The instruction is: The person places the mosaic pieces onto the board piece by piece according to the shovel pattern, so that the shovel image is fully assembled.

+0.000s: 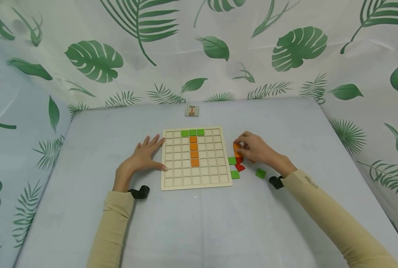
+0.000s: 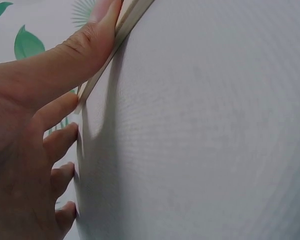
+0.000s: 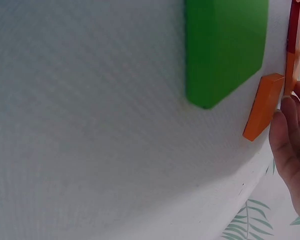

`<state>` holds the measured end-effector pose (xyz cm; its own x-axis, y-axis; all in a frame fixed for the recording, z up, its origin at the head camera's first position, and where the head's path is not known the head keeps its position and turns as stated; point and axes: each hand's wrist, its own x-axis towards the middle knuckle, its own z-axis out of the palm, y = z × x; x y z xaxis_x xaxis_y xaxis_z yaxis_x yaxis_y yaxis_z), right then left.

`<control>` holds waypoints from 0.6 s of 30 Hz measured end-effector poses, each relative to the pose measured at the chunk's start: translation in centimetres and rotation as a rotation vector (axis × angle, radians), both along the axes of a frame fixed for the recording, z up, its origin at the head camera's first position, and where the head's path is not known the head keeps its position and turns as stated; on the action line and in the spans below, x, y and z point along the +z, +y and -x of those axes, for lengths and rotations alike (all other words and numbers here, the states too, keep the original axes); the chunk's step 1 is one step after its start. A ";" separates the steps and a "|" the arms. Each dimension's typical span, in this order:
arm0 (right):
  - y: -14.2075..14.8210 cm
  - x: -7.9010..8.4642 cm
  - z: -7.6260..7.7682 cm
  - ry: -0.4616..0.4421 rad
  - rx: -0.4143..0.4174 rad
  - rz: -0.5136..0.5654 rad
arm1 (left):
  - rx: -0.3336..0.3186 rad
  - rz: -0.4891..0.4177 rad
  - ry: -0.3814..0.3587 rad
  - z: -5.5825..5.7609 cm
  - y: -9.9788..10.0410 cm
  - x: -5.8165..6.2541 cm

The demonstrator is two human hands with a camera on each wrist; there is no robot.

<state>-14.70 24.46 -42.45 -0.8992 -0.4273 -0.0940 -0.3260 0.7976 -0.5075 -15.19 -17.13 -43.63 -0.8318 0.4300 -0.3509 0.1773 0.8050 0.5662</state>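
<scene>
A pale wooden grid board (image 1: 215,180) lies flat on the table. Three green tiles (image 1: 192,132) line its top row, with a column of orange tiles (image 1: 193,146) below the middle one. My left hand (image 1: 142,156) is spread beside the board, its thumb and index finger touching the left edge. Right of the board, my right hand (image 1: 257,149) pinches an orange tile (image 1: 237,152) amid loose pieces. Red tiles (image 1: 240,168) lie just below those fingers. Another orange tile (image 3: 263,107) is near the fingertips in the right wrist view, partly hidden by the hand in the head view.
Loose green tiles (image 1: 234,174) lie by the board's right edge, and one more green tile (image 1: 261,173) is nearer the right wrist. Behind the board sits a small patterned card (image 1: 192,111). A leaf-print cloth (image 1: 172,74) hangs behind the table.
</scene>
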 end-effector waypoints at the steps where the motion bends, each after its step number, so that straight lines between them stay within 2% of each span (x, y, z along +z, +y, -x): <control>1: 0.0 0.0 0.0 -0.004 -0.001 -0.001 | -0.001 -0.001 0.001 0.0 0.0 0.0; 8: 0.1 -0.2 0.0 -0.041 -0.039 0.026 | -0.010 -0.014 0.011 0.1 -0.1 -0.2; 18: -0.3 -0.6 -0.2 -0.001 -0.091 0.055 | -0.007 -0.021 0.006 0.1 -0.3 -0.4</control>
<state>-14.53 24.20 -43.01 -0.9344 -0.3487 -0.0730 -0.2535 0.7945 -0.5518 -15.28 -17.39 -43.99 -0.8312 0.4426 -0.3365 0.1863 0.7920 0.5815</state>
